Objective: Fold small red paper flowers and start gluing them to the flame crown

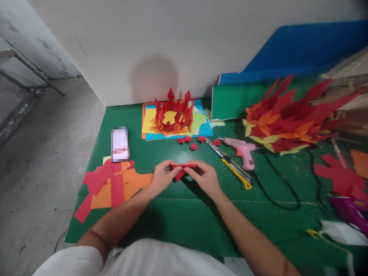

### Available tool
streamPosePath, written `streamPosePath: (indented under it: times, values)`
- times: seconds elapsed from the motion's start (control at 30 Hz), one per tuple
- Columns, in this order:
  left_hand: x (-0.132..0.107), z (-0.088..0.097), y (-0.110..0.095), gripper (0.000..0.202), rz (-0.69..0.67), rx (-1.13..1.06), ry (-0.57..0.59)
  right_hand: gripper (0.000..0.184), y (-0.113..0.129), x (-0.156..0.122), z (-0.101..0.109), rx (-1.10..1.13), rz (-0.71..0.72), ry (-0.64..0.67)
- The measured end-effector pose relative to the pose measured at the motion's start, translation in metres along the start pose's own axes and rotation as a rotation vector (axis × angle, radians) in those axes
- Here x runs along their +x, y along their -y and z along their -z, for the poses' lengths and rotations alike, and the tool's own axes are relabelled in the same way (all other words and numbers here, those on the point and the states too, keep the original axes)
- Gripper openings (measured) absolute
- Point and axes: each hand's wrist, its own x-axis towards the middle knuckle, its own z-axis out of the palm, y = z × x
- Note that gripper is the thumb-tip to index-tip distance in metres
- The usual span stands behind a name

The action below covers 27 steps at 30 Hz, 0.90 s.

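Red paper [179,174], edges pinched in 2 hands [163,178] [205,178], green tabletop [184,218] (roomy) between the forearms [240,230].

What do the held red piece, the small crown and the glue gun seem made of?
Red piece: probably matte paper, judging by its straight folded edge. Small crown: likely matte folded paper, with crisp points. Glue gun: apparently smooth pink plastic, from its molded body.

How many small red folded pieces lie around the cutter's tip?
5: two red pieces side by side before the crown, one below those, one at the tip of the cutter, one by the glue gun.
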Motion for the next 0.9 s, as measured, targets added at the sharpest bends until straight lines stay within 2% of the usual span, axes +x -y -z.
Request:
streamPosePath:
  times: [0.3,0.67,0.83,0.9]
  values:
    - [-0.0006,-0.0013,0.0016,0.026,0.048,-0.037,0.016,0.01,0.003,0.0021,0.0036,0.053,0.024,-0.05]
    - [0.0001,0.0025,0.0021,0.036,0.194,-0.2,0.045,0.014,0.0087,0.0046,0.0014,0.168,-0.196,-0.051]
    - [0.0009,-0.001,0.0043,0.033,0.055,-0.128,0.007,0.019,0.0101,0.0042,-0.0019,0.148,-0.236,-0.084]
    - [0.0007,-0.0009,0.006,0.025,-0.032,-0.094,0.005,0.022,0.0099,0.0039,-0.0027,0.135,-0.241,-0.087]
